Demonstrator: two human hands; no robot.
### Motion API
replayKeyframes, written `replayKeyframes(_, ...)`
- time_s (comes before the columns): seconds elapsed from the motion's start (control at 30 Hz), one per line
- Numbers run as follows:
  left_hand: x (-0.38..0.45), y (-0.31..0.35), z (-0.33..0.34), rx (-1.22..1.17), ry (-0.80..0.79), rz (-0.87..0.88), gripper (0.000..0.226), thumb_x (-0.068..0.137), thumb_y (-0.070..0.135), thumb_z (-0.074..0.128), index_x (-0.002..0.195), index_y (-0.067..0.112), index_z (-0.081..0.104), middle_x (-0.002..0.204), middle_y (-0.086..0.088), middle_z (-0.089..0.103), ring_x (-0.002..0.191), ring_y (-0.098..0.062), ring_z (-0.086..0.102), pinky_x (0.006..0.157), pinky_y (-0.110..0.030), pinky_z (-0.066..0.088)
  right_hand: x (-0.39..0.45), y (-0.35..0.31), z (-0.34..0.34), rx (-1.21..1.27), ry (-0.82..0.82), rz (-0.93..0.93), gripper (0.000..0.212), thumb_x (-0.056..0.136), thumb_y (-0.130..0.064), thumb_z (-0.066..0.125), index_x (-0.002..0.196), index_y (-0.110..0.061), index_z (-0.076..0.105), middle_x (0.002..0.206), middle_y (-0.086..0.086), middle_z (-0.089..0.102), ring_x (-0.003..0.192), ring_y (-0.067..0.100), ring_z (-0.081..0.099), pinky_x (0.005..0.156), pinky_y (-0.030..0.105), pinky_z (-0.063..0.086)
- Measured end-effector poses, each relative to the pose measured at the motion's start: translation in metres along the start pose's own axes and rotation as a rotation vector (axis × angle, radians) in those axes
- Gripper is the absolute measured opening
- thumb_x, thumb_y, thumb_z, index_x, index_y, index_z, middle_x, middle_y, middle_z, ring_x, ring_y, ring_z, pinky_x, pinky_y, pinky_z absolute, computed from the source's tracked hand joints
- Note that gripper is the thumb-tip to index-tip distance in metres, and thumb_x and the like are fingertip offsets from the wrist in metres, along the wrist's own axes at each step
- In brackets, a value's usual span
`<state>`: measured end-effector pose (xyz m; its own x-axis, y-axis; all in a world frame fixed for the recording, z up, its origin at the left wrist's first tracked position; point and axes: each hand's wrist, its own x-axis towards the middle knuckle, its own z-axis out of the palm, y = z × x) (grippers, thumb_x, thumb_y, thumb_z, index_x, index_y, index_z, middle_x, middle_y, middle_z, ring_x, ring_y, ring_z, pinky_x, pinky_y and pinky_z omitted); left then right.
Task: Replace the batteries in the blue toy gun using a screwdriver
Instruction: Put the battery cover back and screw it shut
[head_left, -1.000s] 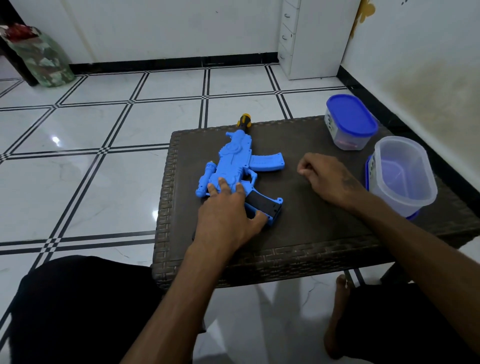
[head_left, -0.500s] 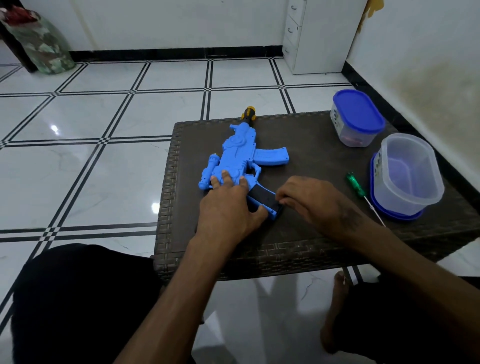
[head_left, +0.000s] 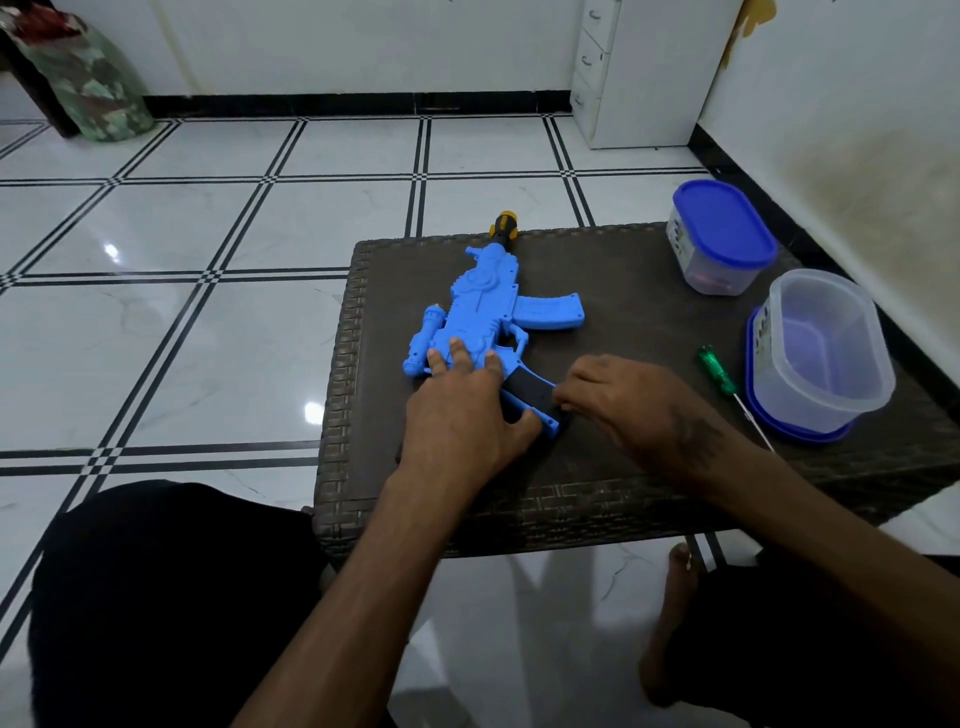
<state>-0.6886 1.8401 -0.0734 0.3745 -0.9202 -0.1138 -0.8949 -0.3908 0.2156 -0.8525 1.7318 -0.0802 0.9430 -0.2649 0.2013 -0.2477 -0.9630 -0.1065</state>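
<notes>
Our left hand is lying flat on the gun, fingers straight and slightly spread across the moulded blue plastic body, thumb stretching along the near edge of the grip. Our right hand is reaching in from the right, its fingers curling down at the black panel on the grip; the tips are touching its edge, but we cannot tell whether they are pinching it.

The gun is lying on its side near the table's left part, its yellow-and-black muzzle pointing away from us and jutting past the far edge, its curved ribbed magazine sticking out to the right.

The table is showing a dark, matte top with a woven wicker-like border.

The screwdriver is lying to the right of our right hand, apart from it, with a translucent green handle and thin metal shaft, just beside an open, clear oval tub sitting on its blue lid. Farther back, a second oval tub is standing closed under a blue lid.

Beyond the table, glossy white tiles with black lines are stretching away.
</notes>
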Motion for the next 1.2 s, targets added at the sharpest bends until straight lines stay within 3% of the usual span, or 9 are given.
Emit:
replayKeyframes(0.3,-0.001,-0.001,0.001,-0.016,0.007,-0.001,0.079,0.087,0.061,0.050,0.152,0.022,0.027,0.162,-0.016,0.009,0.148,-0.038,0.009,0.110,-0.048,0.033,-0.001,-0.002,-0.004,0.007,0.017,-0.046,0.028,0.072,-0.004,0.060,0.096,-0.010,0.073,0.091,0.011,0.067,0.074,0.028,0.068,0.054,0.042,0.057)
replayKeyframes(0.47,-0.001,0.000,0.000,-0.037,0.022,-0.010,0.075,0.088,0.059,0.047,0.150,0.022,0.030,0.161,-0.016,0.012,0.148,-0.038,0.011,0.109,-0.048,0.034,-0.009,0.004,-0.004,0.078,0.036,0.007,0.034,0.076,0.002,0.062,0.107,-0.011,0.072,0.101,0.011,0.068,0.084,0.026,0.069,0.064,0.043,0.059)
replayKeyframes(0.53,-0.001,0.000,-0.001,-0.032,0.017,-0.011,0.074,0.088,0.059,0.046,0.150,0.022,0.030,0.161,-0.016,0.012,0.148,-0.038,0.011,0.110,-0.049,0.033,-0.012,0.005,-0.004,0.120,0.073,0.042,0.026,0.085,-0.006,0.058,0.107,-0.009,0.072,0.100,0.010,0.069,0.084,0.025,0.069,0.068,0.039,0.058)
replayKeyframes(0.63,-0.001,0.000,-0.002,-0.019,0.008,-0.011,0.074,0.089,0.059,0.046,0.151,0.022,0.029,0.161,-0.016,0.011,0.148,-0.038,0.011,0.109,-0.049,0.034,-0.014,0.003,-0.008,0.207,0.089,0.097,0.036,0.092,-0.025,0.044,0.107,-0.011,0.074,0.099,0.007,0.070,0.084,0.020,0.068,0.074,0.029,0.053)
replayKeyframes(0.83,-0.001,0.001,-0.002,-0.009,0.003,-0.020,0.071,0.090,0.056,0.046,0.150,0.024,0.030,0.161,-0.015,0.011,0.148,-0.036,0.011,0.109,-0.049,0.034,-0.018,-0.002,-0.003,0.160,0.071,0.101,0.029,0.088,-0.016,0.053,0.109,-0.013,0.073,0.098,0.007,0.068,0.081,0.022,0.068,0.066,0.040,0.056)
replayKeyframes(1.03,0.002,0.003,0.000,-0.021,0.062,-0.065,0.060,0.092,0.054,0.043,0.146,0.027,0.039,0.161,-0.011,0.017,0.147,-0.033,0.017,0.105,-0.048,0.039,-0.017,-0.009,-0.009,0.038,-0.016,0.072,0.034,0.081,-0.019,0.056,0.110,-0.017,0.074,0.094,0.005,0.069,0.076,0.022,0.068,0.056,0.035,0.054)
replayKeyframes(1.13,0.001,0.004,0.001,-0.019,0.053,-0.075,0.065,0.090,0.061,0.044,0.146,0.028,0.039,0.161,-0.011,0.017,0.148,-0.033,0.016,0.104,-0.048,0.039,-0.016,-0.006,-0.016,0.084,0.005,0.129,0.034,0.088,-0.023,0.052,0.115,-0.017,0.072,0.100,0.006,0.069,0.084,0.022,0.067,0.067,0.040,0.056)
replayKeyframes(1.2,0.000,0.004,0.002,-0.017,0.048,-0.077,0.068,0.089,0.064,0.044,0.146,0.028,0.039,0.161,-0.010,0.017,0.148,-0.033,0.015,0.104,-0.047,0.040,-0.019,0.002,-0.024,0.132,0.139,0.236,0.028,0.092,-0.016,0.057,0.115,-0.011,0.070,0.102,0.007,0.070,0.088,0.021,0.067,0.075,0.040,0.056)
